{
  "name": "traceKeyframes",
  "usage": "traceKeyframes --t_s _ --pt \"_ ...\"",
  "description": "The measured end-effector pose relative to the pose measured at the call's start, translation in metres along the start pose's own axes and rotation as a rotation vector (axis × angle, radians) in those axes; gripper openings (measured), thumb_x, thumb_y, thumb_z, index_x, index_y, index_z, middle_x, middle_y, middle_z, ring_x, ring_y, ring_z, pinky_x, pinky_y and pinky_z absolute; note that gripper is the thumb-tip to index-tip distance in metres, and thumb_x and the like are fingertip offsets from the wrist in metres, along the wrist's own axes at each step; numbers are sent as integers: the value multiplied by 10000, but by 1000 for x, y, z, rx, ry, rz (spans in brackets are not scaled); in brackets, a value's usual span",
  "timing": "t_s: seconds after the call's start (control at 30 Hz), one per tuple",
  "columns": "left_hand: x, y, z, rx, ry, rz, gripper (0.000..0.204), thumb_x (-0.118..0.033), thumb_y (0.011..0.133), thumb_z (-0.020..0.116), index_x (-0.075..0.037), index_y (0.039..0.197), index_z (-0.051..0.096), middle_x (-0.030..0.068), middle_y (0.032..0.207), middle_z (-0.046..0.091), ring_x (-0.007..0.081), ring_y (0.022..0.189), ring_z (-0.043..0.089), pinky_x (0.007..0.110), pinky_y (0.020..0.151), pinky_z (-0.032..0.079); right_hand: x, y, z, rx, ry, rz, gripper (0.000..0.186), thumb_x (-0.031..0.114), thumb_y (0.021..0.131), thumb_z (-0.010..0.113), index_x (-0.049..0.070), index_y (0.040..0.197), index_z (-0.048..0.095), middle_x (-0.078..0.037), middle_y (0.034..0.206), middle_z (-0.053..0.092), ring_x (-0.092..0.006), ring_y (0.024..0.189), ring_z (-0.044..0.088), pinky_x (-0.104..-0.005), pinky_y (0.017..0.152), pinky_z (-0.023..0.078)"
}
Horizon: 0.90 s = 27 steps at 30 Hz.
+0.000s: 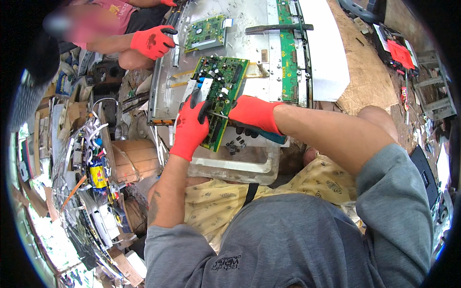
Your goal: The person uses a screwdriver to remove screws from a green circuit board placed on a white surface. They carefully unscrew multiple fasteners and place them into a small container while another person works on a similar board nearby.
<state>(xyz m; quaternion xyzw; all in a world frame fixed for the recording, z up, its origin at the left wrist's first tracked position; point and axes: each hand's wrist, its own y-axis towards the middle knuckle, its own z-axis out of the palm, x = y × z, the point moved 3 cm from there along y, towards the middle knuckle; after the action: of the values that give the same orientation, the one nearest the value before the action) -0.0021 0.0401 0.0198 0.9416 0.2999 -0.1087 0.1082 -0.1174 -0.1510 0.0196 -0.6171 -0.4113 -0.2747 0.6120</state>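
Note:
My left hand [189, 126], in a red glove with dark fingertips, grips a large green circuit board [224, 86] by its left side. The board, with capacitors and pale metal plates, lies tilted across the near edge of a metal panel [263, 85]. My gloved right hand [254, 114] is closed on a teal-handled tool [273, 137], its thin metal shaft [218, 115] reaching onto the board beside my left fingers; the tip is hidden. Below the board, small dark pieces [235, 146] lie in a translucent plastic tray [254, 167].
A co-worker's gloved hand [149, 43] holds something thin at the panel's upper left. A smaller board [204, 33] and a green strip board [289, 62] lie on the panel. Cardboard [365, 89] and a red-and-black case [397, 53] lie right, heaped scrap [91, 173] left.

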Motion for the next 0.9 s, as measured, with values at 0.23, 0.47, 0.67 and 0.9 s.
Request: traceKeyframes --t_s 0.23,0.47,0.67,0.9 --pt "-18 14 -12 167 193 -6 360 -43 787 693 -114 1140 674 164 1537 494 376 1233 602 465 986 531 -11 12 14 -230 -448 -208 361 279 821 643 3 1049 694 -250 1034 731 -404 994 713 -468 876 567" --pt "-20 21 -18 283 332 85 289 -76 787 719 -104 1070 668 175 1552 476 363 1183 639 463 921 559 -4 5 14 -210 -523 -229 351 238 814 665 24 1091 644 -217 1096 720 -397 1067 691 -462 908 557" --pt "-32 31 -12 424 606 185 194 -59 807 673 -56 1000 648 247 1512 490 378 1137 656 473 889 573 11 -12 3 -164 -736 -279 352 150 803 669 34 1131 616 -204 1101 697 -387 1095 667 -466 893 543" --pt "-29 31 -5 457 696 131 128 -64 881 597 -45 1005 625 231 1520 490 381 1064 690 479 819 599 30 -60 -27 -46 -1070 -370 358 113 779 680 13 1116 615 -195 1034 709 -378 1001 702 -463 845 562"
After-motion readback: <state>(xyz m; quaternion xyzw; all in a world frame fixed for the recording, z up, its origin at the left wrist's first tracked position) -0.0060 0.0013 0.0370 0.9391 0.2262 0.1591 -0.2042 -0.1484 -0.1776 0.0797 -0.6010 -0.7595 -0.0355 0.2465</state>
